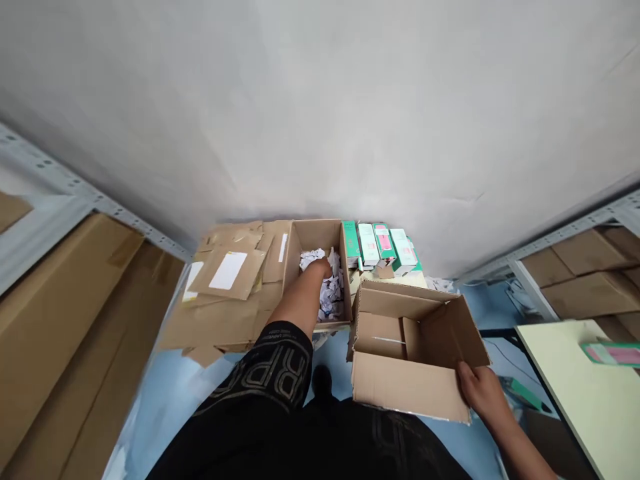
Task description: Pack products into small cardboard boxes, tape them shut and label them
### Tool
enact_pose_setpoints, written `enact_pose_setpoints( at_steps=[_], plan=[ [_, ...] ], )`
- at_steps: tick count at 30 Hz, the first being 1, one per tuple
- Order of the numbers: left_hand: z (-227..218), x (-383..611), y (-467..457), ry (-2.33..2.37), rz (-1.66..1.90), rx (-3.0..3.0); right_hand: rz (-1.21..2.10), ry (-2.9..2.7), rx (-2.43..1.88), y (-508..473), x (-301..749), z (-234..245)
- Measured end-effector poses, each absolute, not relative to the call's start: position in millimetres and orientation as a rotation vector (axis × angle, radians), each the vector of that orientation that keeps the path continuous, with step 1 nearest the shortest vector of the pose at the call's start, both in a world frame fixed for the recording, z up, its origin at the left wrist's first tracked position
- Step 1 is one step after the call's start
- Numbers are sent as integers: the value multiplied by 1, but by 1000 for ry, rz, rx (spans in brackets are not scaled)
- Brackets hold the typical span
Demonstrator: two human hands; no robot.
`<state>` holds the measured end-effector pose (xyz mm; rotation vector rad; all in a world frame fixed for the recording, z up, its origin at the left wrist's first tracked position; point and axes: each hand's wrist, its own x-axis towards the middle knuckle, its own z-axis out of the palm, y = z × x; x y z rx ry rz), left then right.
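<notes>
My left hand (319, 268) reaches down into a tall cardboard box (316, 233) that is partly filled with crumpled white paper (331, 293). Its fingers are curled among the paper and look closed on some of it, though the fingertips are partly hidden. Off to the right, my right hand (477, 390) grips the near right corner of an open cardboard carton (405, 380). The carton is tilted, its flaps stand up, and a small white strip lies inside it.
Flattened cardboard pieces (210, 323) with white labels are stacked left of the paper box. Several green and white product boxes (369, 243) stand against the wall to its right. Shelving with large cartons (65, 333) flanks the left, and a pale tabletop (570, 373) juts in at right.
</notes>
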<state>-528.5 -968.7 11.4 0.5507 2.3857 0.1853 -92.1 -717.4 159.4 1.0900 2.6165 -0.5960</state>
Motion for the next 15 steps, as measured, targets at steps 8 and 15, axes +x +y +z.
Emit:
enact_pose_setpoints(
  at_steps=[8, 15],
  plan=[
    [-21, -523, -957, 2325, 63, 510, -634, 2582, 1267, -756, -75, 164],
    [0, -531, -962, 2336, 107, 587, -497, 2592, 1217, -745, -83, 163]
  ],
)
